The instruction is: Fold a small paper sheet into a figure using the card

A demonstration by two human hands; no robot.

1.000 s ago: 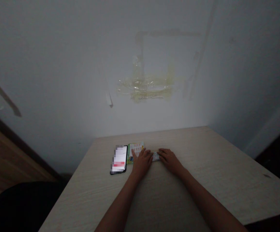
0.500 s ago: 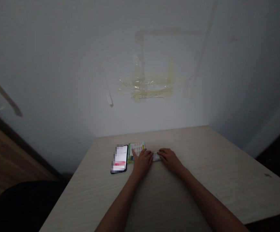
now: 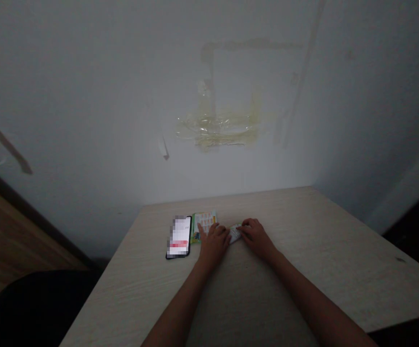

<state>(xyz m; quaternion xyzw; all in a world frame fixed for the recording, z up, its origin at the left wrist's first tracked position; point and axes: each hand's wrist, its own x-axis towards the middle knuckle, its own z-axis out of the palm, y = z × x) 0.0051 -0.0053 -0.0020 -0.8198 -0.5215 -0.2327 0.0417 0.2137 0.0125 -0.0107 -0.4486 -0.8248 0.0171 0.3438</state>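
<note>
A small, narrow printed paper [image 3: 235,234], whitish with a green edge, lies at a slant between my hands on the table. My left hand [image 3: 212,245] has its thumb and forefinger at the paper's left end, while its outer finger reaches out over a colourful printed leaflet [image 3: 205,220]. My right hand [image 3: 258,238] pinches the paper's right end, with its fingertips bent together. Fingers cover both ends of the paper, and I cannot tell whether it joins the leaflet. A smartphone [image 3: 180,237] with a lit screen lies just left of the leaflet.
The pale wood-grain table [image 3: 339,270] meets a grey-white wall [image 3: 122,96] at the back. Yellowed clear tape [image 3: 218,130] clings to the wall. A dark object [image 3: 39,303] and a wooden panel [image 3: 17,241] stand at the left. A small mark [image 3: 400,260] shows near the table's right edge.
The right end of the printed paper has turned up and away, so it lies more slanted. My right hand has moved slightly with it; my left hand has barely shifted.
</note>
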